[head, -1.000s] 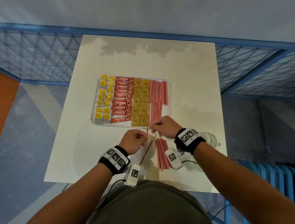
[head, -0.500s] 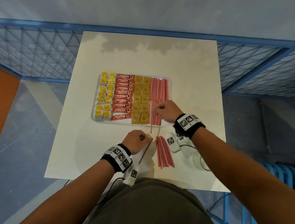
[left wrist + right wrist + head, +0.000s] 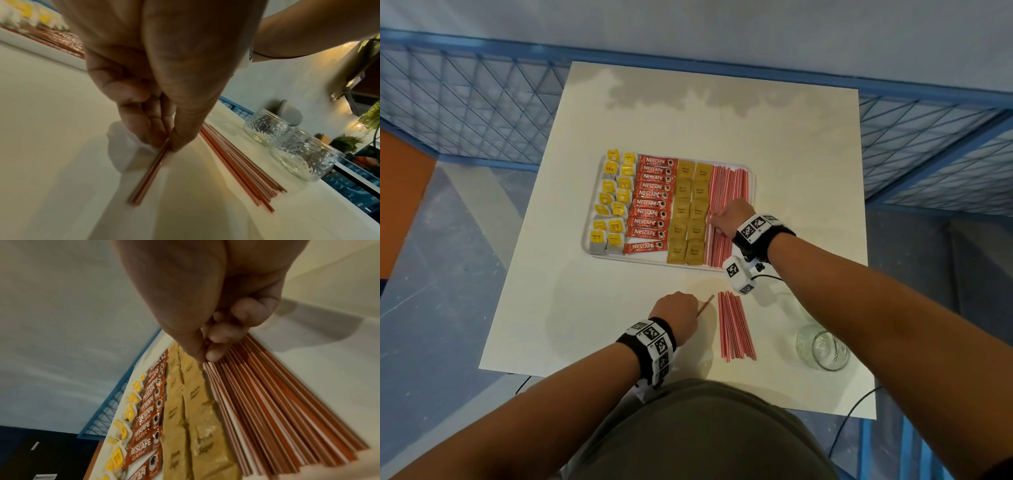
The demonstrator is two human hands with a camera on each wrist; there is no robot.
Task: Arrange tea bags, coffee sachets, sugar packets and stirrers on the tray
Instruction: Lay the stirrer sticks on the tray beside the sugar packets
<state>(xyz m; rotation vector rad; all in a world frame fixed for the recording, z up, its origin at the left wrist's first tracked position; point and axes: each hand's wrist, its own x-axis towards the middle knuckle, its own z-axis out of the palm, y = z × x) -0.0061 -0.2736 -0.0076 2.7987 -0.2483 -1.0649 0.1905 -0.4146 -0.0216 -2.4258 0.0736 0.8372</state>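
Observation:
A white tray [image 3: 753,192] holds yellow tea bags [image 3: 613,202], red coffee sachets [image 3: 652,202], brown sugar packets [image 3: 690,212] and a row of red stirrers [image 3: 732,185] on its right side. My right hand [image 3: 714,222] is over that row and pinches a stirrer at the row's left edge, beside the sugar packets; the right wrist view shows the pinch [image 3: 203,360]. Nearer me, my left hand [image 3: 693,305] rests on the table and pinches a couple of stirrers [image 3: 150,172] between thumb and fingers. A loose bundle of stirrers [image 3: 734,325] lies just right of it.
Two glass jars stand at the table's front right: one [image 3: 822,347] near the edge, the other [image 3: 786,305] partly under my right forearm. The white table [image 3: 654,113] is bare behind the tray. A blue mesh fence [image 3: 465,102] surrounds the table.
My right hand has carried a stirrer from beside my left hand forward onto the tray's stirrer row. The left hand has stayed near the front, still holding its stirrers.

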